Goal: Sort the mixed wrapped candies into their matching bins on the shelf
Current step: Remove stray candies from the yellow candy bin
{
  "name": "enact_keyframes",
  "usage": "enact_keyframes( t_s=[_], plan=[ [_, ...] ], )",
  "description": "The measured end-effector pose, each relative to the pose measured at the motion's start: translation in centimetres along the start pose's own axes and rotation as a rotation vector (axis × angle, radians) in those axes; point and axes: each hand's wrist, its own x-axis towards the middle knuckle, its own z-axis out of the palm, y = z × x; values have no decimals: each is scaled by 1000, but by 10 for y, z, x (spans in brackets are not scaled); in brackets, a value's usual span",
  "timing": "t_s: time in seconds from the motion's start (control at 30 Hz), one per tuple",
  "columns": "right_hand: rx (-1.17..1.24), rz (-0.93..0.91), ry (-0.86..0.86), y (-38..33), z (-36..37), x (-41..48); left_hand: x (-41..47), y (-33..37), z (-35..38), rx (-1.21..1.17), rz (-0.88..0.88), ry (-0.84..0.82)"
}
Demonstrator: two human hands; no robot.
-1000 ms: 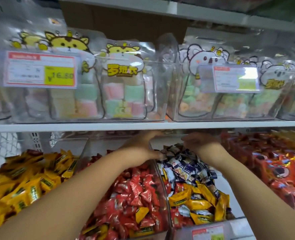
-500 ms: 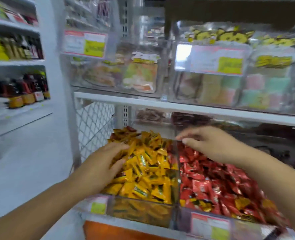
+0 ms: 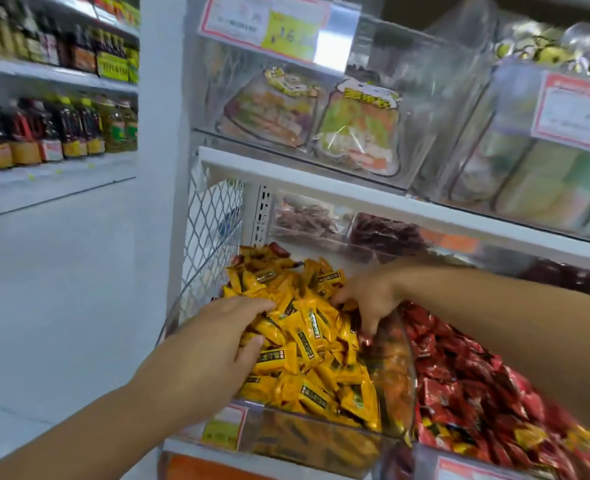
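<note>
A clear bin point(image 3: 321, 441) at the left end of the lower shelf is heaped with yellow wrapped candies point(image 3: 307, 344). My left hand point(image 3: 214, 344) lies on the left side of the heap, fingers stretched over the wrappers and thumb against them. My right hand point(image 3: 366, 299) reaches in from the right, its fingers pointing down into the yellow candies beside the clear divider; whether it holds any candy is hidden. The neighbouring bin to the right holds red wrapped candies point(image 3: 470, 386), with a few yellow ones point(image 3: 528, 438) mixed in near its front.
Clear bins with bagged sweets point(image 3: 359, 129) and price tags point(image 3: 265, 22) fill the shelf above. A wire mesh panel point(image 3: 210, 230) closes the shelf's left side. Pale aisle floor point(image 3: 61, 289) and a bottle shelf point(image 3: 54, 129) lie to the left.
The view swung left from the blue-and-red bins to the yellow bin. Both hands moved with it, and the right hand dropped into the yellow heap.
</note>
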Motion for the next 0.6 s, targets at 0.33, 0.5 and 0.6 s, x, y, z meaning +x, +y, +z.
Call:
enact_keyframes(
  t_s=[0.33,0.5,0.6],
  plan=[
    [-1,-62,272,1,9,0,-2,0,0,-9,0,2],
    [554,-80,436,22,3,-22,-3,1,0,-10,-9,2],
    [657,-55,551,30,2,-32,-3,2,0,-13,-17,0]
  ],
)
